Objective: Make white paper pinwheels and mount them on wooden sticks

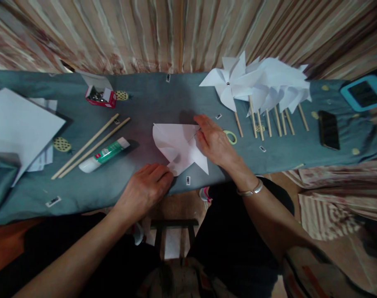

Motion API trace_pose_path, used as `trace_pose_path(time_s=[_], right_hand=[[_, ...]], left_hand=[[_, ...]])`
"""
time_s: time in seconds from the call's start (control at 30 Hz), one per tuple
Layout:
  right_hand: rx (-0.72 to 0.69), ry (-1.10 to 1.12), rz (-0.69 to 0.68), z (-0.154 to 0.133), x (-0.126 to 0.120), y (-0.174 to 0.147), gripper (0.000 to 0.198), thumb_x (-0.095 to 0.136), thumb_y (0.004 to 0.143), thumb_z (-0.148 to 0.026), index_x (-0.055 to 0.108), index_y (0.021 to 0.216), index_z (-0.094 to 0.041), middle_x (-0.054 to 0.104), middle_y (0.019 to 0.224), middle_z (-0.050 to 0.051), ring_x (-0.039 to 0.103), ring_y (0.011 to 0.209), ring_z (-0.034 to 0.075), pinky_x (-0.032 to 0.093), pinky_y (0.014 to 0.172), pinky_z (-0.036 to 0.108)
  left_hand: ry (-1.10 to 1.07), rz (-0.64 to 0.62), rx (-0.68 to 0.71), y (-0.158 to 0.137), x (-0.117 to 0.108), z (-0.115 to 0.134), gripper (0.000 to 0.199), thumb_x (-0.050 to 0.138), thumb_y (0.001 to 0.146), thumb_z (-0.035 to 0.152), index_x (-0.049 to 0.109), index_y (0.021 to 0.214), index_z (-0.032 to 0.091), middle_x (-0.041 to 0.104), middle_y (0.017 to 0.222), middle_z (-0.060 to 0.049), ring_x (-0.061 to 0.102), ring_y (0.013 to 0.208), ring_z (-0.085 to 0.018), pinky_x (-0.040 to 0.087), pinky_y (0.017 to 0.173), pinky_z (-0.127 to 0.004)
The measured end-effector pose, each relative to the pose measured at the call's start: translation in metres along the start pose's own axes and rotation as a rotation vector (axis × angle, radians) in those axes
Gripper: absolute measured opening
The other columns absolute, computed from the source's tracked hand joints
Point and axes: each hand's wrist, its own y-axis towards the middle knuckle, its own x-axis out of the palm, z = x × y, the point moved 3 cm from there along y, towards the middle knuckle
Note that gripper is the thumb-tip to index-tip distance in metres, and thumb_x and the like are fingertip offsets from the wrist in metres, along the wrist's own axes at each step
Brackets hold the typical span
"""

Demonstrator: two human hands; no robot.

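Note:
A white paper pinwheel (183,142) without a stick lies on the table in front of me, some of its corners folded inward. My left hand (149,184) is at its lower left edge, fingers curled together on the paper's corner; the fingertips are partly hidden. Over the right side of the paper rests my right hand (216,142), its fingers stretched out and thumb apart, touching the sheet. A glue stick (104,155) and two wooden sticks (85,147) lie to the left. Just beyond my right hand are the pale green scissors handles (230,137).
Finished pinwheels (262,82) on sticks are piled at the back right. A phone (329,129) and a blue-framed device (365,93) lie at the far right. A red box (100,96) of small metal pieces stands back left, near paper sheets (20,124). A striped curtain (163,33) hangs behind.

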Motion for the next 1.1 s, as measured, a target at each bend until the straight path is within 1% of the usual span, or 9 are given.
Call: trace_pose_path(time_s=[0.1,0.17,0.3,0.53,0.67,0.77,0.87,0.97,1.1], right_hand=[[-0.024,-0.020,-0.029,-0.003,-0.002,0.005,0.044,0.038,0.097,-0.019,0.054,0.136,-0.006,0.059,0.139,0.019,0.052,0.134,0.028,0.041,0.114,0.048],[-0.028,-0.027,-0.033,-0.004,-0.003,0.007,0.042,0.039,0.097,-0.020,0.055,0.134,-0.009,0.061,0.136,0.018,0.055,0.129,0.029,0.044,0.111,0.049],[-0.031,-0.034,-0.024,-0.006,-0.005,0.010,0.039,0.042,0.096,-0.019,0.059,0.129,-0.008,0.066,0.127,0.018,0.061,0.120,0.030,0.046,0.107,0.049],[0.011,0.013,-0.018,-0.001,-0.007,0.010,0.034,0.050,0.093,-0.022,0.066,0.120,-0.009,0.072,0.115,0.017,0.066,0.109,0.029,0.050,0.099,0.046],[0.068,0.074,-0.022,0.003,-0.010,0.009,0.031,0.057,0.088,-0.023,0.070,0.115,-0.013,0.075,0.104,0.011,0.069,0.096,0.025,0.053,0.091,0.041],[0.144,0.152,-0.030,0.005,-0.013,0.008,0.029,0.060,0.086,-0.025,0.072,0.112,-0.017,0.075,0.092,0.005,0.069,0.080,0.020,0.054,0.081,0.035],[0.220,0.204,-0.038,0.007,-0.016,0.005,0.027,0.062,0.084,-0.025,0.074,0.107,-0.017,0.073,0.082,0.002,0.065,0.069,0.016,0.051,0.072,0.030],[0.271,0.237,-0.054,0.008,-0.018,-0.002,0.026,0.064,0.082,-0.025,0.075,0.105,-0.016,0.072,0.079,0.002,0.063,0.066,0.014,0.047,0.067,0.028],[0.292,0.286,-0.082,0.009,-0.019,-0.012,0.029,0.064,0.083,-0.027,0.073,0.107,-0.014,0.071,0.076,0.002,0.061,0.063,0.013,0.046,0.065,0.026]], left_hand=[[0.005,0.004,0.000,0.000,-0.001,-0.001,0.013,0.055,0.095,0.014,0.068,0.093,0.012,0.068,0.089,-0.009,0.062,0.079,-0.022,0.053,0.069,-0.034],[0.008,0.001,-0.001,-0.001,-0.003,-0.002,0.013,0.055,0.095,0.013,0.068,0.093,0.012,0.068,0.089,-0.009,0.062,0.078,-0.022,0.053,0.069,-0.034],[0.013,0.009,-0.002,-0.002,-0.006,-0.003,0.011,0.056,0.094,0.011,0.067,0.093,0.012,0.068,0.090,-0.009,0.063,0.079,-0.022,0.052,0.069,-0.034],[0.048,0.075,-0.010,-0.005,-0.014,-0.011,0.014,0.053,0.094,0.010,0.066,0.088,0.013,0.069,0.088,-0.008,0.062,0.077,-0.020,0.050,0.069,-0.032],[0.044,0.090,-0.026,-0.008,-0.014,-0.016,0.016,0.052,0.096,0.012,0.065,0.089,0.015,0.069,0.090,-0.007,0.062,0.077,-0.019,0.051,0.071,-0.032],[0.042,0.085,-0.053,-0.011,-0.013,-0.022,0.018,0.050,0.097,0.014,0.066,0.089,0.016,0.069,0.090,-0.007,0.062,0.079,-0.020,0.052,0.072,-0.033],[0.066,0.103,-0.070,-0.012,-0.015,-0.027,0.018,0.050,0.096,0.013,0.067,0.089,0.016,0.069,0.090,-0.008,0.062,0.080,-0.020,0.052,0.072,-0.034],[0.086,0.123,-0.064,-0.012,-0.016,-0.031,0.017,0.052,0.095,0.012,0.067,0.089,0.014,0.069,0.089,-0.008,0.063,0.080,-0.020,0.052,0.072,-0.033],[0.118,0.153,-0.080,-0.011,-0.019,-0.034,0.018,0.051,0.095,0.013,0.068,0.092,0.013,0.070,0.091,-0.009,0.065,0.080,-0.021,0.054,0.069,-0.034]])
